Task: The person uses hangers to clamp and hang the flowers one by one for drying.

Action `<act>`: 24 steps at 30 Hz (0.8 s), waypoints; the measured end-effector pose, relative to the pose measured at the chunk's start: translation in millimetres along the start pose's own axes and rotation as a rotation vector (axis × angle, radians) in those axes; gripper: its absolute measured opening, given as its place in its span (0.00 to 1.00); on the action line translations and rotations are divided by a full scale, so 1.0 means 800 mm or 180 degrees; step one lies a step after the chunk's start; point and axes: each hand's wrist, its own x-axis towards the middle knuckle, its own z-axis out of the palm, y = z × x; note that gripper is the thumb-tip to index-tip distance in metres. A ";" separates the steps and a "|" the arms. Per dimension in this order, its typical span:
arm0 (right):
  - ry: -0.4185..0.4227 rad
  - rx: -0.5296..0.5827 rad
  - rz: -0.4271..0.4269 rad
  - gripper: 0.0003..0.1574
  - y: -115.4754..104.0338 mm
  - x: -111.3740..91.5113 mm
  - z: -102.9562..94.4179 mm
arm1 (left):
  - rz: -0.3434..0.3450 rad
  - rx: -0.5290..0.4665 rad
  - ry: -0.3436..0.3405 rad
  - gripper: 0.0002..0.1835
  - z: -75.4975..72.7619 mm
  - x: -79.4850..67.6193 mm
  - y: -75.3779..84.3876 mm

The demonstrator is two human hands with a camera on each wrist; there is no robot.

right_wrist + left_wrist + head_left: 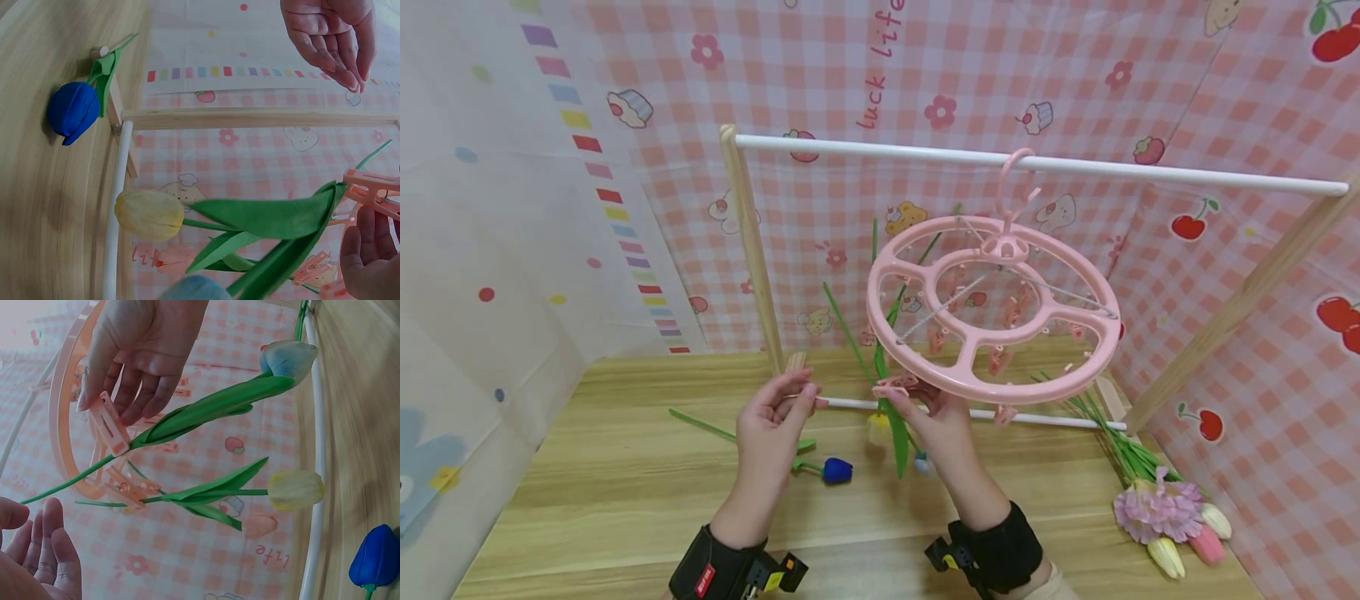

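My right hand (pixel 942 417) pinches a pink clothes peg (pixel 109 425) at the near rim of the round pink hanger (pixel 925 379). In that peg's jaws is the green stem of a light-blue tulip (pixel 289 359), whose bloom hangs downward. Beside it a yellow tulip (pixel 296 490) hangs head down from another peg (pixel 125 490). My left hand (pixel 772 421) is raised left of the hanger near the stem's tail, fingers loosely bent around nothing. On the table below lies a blue tulip (pixel 837 471) with its stem pointing left.
The hanger hooks over a white rod (pixel 865 150) on a wooden frame (pixel 748 242). A lower white bar (pixel 1045 418) crosses behind my hands. At the table's right lie a lilac flower (pixel 1157 508) and several pink and pale tulips (pixel 1206 543). Patterned cloth surrounds the table.
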 end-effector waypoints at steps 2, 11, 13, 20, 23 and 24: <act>0.0036 -0.0095 -0.0027 0.16 -0.007 -0.001 0.000 | -0.0003 -0.0013 -0.0001 0.13 -0.001 0.000 -0.001; 0.0054 -0.0308 -0.0144 0.16 -0.015 -0.005 -0.006 | -0.0026 -0.0104 0.0016 0.12 -0.002 -0.001 -0.003; 0.0074 -0.0362 -0.0168 0.15 -0.013 -0.006 -0.009 | -0.0033 -0.0113 0.0020 0.13 -0.003 -0.001 -0.004; 0.0227 -0.0598 -0.0154 0.21 -0.009 -0.010 -0.019 | -0.0044 -0.0134 0.0029 0.12 -0.004 0.000 -0.004; 0.0320 -0.0614 -0.0165 0.28 -0.006 -0.014 -0.023 | -0.0047 -0.0105 0.0047 0.12 -0.005 0.000 -0.003; 0.0360 -0.0606 -0.0163 0.30 -0.005 -0.015 -0.024 | -0.0051 -0.0104 0.0048 0.12 -0.005 0.000 -0.003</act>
